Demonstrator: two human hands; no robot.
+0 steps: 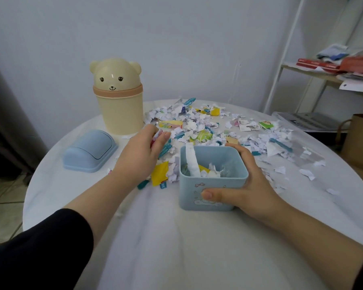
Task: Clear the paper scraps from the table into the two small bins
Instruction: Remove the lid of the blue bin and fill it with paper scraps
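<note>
- Nearest, the right hand (245, 185) wraps the open blue bin (190, 195), thumb on its near wall, on the white table (176, 237).
- At ten o'clock from it, the left hand (138, 151) pinches a clutch from the paper scraps (192, 124): featherlight, limp, probably best gathered in bunches.
- Beyond, scraps litter nine to two o'clock; the lidded bear bin (120, 109) stands at eleven.

We see a white cloth (176, 248) over the table, smooth with soft creases. The paper scraps (192, 124) look torn and matt, mixed with glossier printed wrappers (159, 173). The blue bin (213, 186) and the blue lid (90, 150) are smooth matt plastic. The bear bin (122, 114) is cream plastic with a shinier domed top. A clear plastic film (308, 148) looks crinkled.
</note>
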